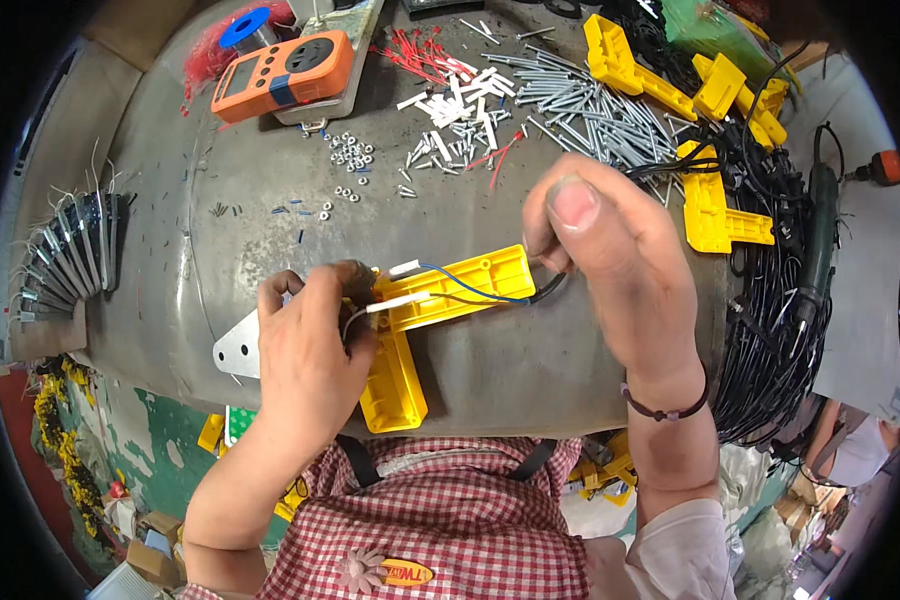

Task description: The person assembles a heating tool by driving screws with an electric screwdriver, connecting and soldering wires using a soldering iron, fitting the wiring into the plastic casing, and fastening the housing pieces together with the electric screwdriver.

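Note:
My left hand (315,350) is closed on a yellow T-shaped plastic housing (398,385) close to the table's front edge. From under that hand a silver plate with holes (238,352) sticks out to the left. Two wires, one blue and one dark, cross the open channel of the housing, each with a white sleeve (402,302) toward my left fingers. They join a black cable (547,290) at the channel's right end. My right hand (615,265) pinches this cable between thumb and fingers, just off the housing. My left fingertips are partly hidden.
Small nuts (350,150), white sleeves (460,105), red ties (425,55) and long screws (600,105) lie beyond my hands. An orange meter (285,75) sits far left, metal plates (70,245) at left. Yellow housings (710,210) and black cables (765,340) lie right.

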{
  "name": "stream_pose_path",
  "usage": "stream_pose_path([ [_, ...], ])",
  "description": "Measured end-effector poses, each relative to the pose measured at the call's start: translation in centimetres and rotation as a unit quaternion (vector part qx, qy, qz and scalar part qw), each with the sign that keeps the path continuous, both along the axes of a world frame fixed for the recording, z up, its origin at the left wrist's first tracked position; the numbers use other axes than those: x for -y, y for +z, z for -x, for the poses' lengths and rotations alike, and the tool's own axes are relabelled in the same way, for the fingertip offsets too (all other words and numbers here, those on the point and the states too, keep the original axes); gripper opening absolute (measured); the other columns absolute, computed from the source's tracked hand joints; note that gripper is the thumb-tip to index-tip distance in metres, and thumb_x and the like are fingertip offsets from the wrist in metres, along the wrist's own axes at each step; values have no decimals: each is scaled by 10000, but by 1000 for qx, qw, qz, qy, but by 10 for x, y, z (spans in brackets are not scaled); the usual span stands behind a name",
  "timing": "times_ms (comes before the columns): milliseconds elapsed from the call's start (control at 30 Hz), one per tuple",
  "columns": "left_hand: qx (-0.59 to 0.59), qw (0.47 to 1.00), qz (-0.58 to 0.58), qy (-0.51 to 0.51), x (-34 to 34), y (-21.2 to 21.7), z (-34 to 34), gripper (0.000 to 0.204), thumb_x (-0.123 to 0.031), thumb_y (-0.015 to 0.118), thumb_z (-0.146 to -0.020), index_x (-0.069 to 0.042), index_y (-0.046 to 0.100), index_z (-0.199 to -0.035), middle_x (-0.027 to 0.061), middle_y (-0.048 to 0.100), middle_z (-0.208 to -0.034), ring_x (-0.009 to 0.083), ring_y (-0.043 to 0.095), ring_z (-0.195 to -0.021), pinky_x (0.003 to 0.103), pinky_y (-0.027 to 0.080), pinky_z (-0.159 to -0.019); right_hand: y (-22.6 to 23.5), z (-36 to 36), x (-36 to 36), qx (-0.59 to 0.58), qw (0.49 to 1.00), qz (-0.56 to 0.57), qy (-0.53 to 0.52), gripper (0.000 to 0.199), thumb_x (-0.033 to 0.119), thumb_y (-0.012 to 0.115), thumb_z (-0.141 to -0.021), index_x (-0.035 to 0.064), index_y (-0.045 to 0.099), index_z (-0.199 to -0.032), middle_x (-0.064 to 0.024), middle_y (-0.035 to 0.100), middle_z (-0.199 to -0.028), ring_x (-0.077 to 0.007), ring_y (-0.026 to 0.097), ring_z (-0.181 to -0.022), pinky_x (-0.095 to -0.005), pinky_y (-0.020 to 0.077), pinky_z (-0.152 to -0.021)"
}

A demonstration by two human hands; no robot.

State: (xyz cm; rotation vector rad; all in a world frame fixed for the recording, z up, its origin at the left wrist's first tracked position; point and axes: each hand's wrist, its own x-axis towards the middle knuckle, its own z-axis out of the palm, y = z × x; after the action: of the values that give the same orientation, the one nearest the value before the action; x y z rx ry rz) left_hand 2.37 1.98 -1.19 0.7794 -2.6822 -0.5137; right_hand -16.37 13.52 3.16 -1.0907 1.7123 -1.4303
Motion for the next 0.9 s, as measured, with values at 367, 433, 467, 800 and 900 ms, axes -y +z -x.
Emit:
stream_pose_path([
  [367, 83, 982, 135, -103, -26, 1, -30, 278, -140, 537, -782, -57, 549, -1047, 64, 585, -1137, 192, 543, -1029, 578, 199, -990, -22, -10, -3, 211, 957, 187, 69, 423, 358, 445, -925, -16, 498, -734, -54, 488, -687, -109, 429, -630, -263, 354, -573],
  [433, 62, 983, 138, -105, -28, -4, -36, 297, -138, 536, -775, -53, 575, -1057, 67, 577, -1166, 191, 542, -1025, 563, 217, -974, 1, -36, -1, 274, 916, 273, 105, 450, 389, 431, -926, -5, 491, -717, -55, 482, -678, -124, 427, -632, -277, 353, -584],
  [467, 59, 984, 136, -97, -27, -4, -37, 297, -138, 536, -775, -53, 575, -1057, 67, 577, -1166, 191, 542, -1025, 563, 217, -974, 8, -43, 2, 339, 861, 354, 132, 478, 420, 416, -927, 6, 485, -700, -57, 477, -670, -139, 425, -633, -291, 352, -594],
  [800, 20, 987, 101, -123, -21, -7, -41, 325, -155, 516, -765, -39, 571, -1064, 86, 602, -1093, 192, 547, -1019, 532, 259, -940, -10, -52, 20, 320, 919, 169, 159, 570, 523, 367, -917, 21, 450, -659, -35, 435, -633, -142, 369, -593, -293, 312, -600],
  [900, 12, 986, 105, -132, -19, -7, -40, 322, -161, 511, -764, -37, 571, -1054, 84, 597, -1096, 188, 543, -1024, 525, 269, -926, -20, -46, 29, 287, 929, 150, 181, 554, 507, 359, -926, 22, 463, -679, -38, 443, -645, -143, 377, -599, -281, 307, -597],
])
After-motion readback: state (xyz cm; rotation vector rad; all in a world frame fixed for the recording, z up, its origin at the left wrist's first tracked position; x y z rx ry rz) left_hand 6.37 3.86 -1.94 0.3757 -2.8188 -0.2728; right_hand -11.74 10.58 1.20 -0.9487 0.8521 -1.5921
